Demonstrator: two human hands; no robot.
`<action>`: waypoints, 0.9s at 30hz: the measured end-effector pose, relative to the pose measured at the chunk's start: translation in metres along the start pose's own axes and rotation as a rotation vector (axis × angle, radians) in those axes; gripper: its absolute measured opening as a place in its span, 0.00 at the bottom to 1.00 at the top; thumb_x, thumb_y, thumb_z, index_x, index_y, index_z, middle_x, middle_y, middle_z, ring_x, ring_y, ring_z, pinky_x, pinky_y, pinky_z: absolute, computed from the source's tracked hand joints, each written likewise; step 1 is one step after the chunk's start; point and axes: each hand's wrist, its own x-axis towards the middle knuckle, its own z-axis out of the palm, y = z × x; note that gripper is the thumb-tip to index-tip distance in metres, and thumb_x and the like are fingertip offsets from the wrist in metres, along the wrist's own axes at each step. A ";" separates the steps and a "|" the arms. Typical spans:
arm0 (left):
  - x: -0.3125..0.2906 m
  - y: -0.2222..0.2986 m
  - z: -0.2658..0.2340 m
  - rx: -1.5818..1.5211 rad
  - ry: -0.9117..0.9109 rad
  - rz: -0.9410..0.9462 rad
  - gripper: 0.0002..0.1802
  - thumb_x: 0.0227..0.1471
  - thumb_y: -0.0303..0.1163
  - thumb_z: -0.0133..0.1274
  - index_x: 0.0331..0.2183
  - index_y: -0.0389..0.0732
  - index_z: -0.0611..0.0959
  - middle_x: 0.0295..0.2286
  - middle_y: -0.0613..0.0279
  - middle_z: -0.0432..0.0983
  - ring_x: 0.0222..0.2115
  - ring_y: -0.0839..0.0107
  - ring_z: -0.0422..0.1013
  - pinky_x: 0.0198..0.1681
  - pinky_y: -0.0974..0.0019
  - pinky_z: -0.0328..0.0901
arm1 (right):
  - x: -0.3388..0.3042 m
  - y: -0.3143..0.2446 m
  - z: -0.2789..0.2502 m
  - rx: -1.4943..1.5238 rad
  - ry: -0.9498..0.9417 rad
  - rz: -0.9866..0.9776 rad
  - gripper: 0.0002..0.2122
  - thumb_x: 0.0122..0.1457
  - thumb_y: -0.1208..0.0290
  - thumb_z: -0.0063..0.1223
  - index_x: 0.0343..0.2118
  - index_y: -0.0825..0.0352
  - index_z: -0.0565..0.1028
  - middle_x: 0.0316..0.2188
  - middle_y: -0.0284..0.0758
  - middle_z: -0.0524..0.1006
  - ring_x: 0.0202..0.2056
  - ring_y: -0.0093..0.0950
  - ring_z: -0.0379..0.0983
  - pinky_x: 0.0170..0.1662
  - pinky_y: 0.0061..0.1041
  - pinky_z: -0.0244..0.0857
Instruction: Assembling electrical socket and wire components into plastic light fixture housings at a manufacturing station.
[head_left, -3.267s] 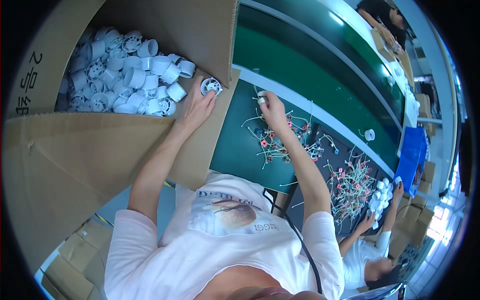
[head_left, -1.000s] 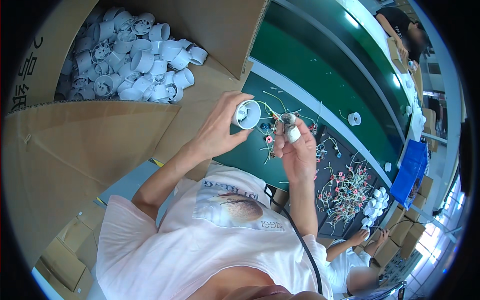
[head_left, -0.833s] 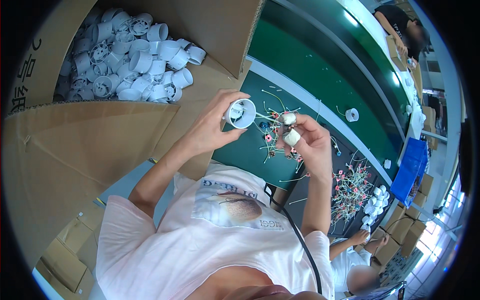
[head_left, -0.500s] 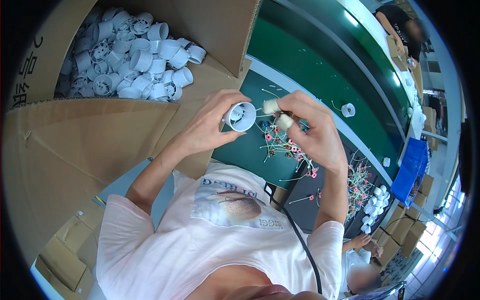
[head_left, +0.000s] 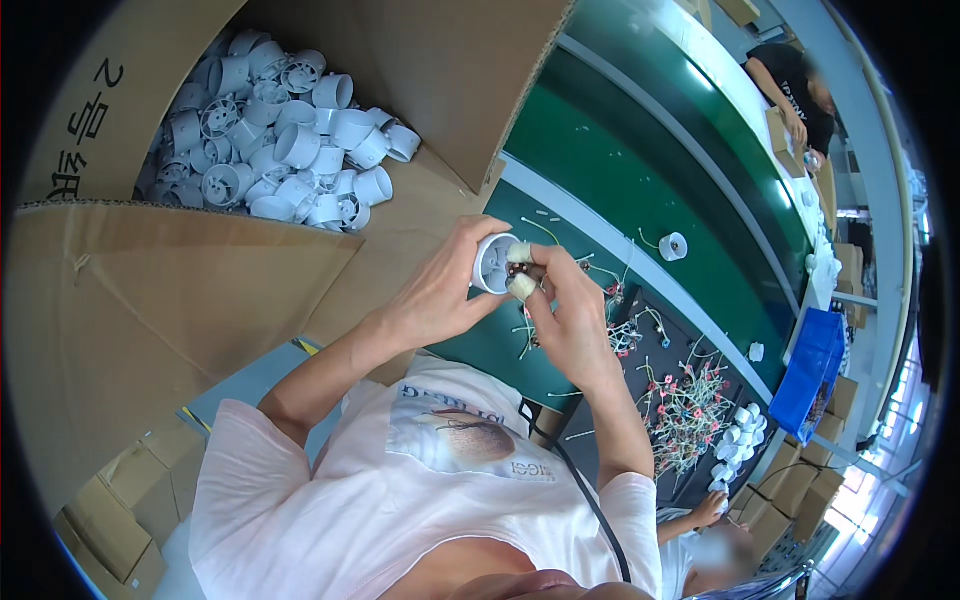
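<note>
We note a cardboard box full of white plastic housings. Above the bench, our left hand grips one housing; our right hand pinches a small part at its mouth.

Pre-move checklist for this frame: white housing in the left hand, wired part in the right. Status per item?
1. Left hand has a grip on the white round housing: ok, fingers wrap its side.
2. Housing's open end faces the right hand: ok.
3. Right hand's taped fingertips pinch a small wired part at the housing mouth: ok, though the part itself is mostly hidden.
4. Part seated inside the housing: cannot tell, fingers cover it.
5. Supply of housings in the cardboard box: ok, a pile of white housings lies in it.
6. More wired parts on the dark mat: ok, red-tipped wired parts lie on it.
</note>
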 end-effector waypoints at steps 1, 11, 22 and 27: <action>0.001 0.002 0.002 0.028 -0.006 0.029 0.34 0.38 0.25 0.59 0.48 0.39 0.62 0.44 0.51 0.63 0.43 0.52 0.65 0.44 0.58 0.62 | -0.003 0.007 -0.002 -0.053 0.020 -0.087 0.16 0.44 0.88 0.50 0.38 0.73 0.69 0.32 0.40 0.71 0.26 0.30 0.68 0.30 0.24 0.63; 0.002 0.010 -0.008 0.124 0.031 0.055 0.33 0.35 0.23 0.61 0.47 0.40 0.71 0.44 0.55 0.66 0.44 0.59 0.66 0.44 0.64 0.64 | -0.001 0.014 0.012 -0.184 0.133 -0.253 0.15 0.40 0.88 0.50 0.35 0.70 0.70 0.29 0.40 0.70 0.27 0.35 0.65 0.30 0.30 0.59; -0.001 -0.004 -0.004 0.088 0.114 0.065 0.32 0.35 0.23 0.62 0.47 0.41 0.72 0.44 0.57 0.69 0.41 0.61 0.70 0.41 0.65 0.67 | 0.011 0.009 0.019 -0.319 0.152 -0.253 0.13 0.41 0.86 0.52 0.33 0.69 0.72 0.33 0.39 0.71 0.31 0.35 0.67 0.36 0.32 0.58; -0.002 -0.006 -0.001 0.066 0.121 0.057 0.31 0.34 0.23 0.62 0.46 0.41 0.73 0.43 0.57 0.70 0.41 0.60 0.70 0.42 0.65 0.67 | 0.007 0.020 0.020 -0.227 0.111 -0.152 0.13 0.43 0.86 0.52 0.34 0.69 0.72 0.36 0.40 0.72 0.34 0.36 0.70 0.39 0.31 0.62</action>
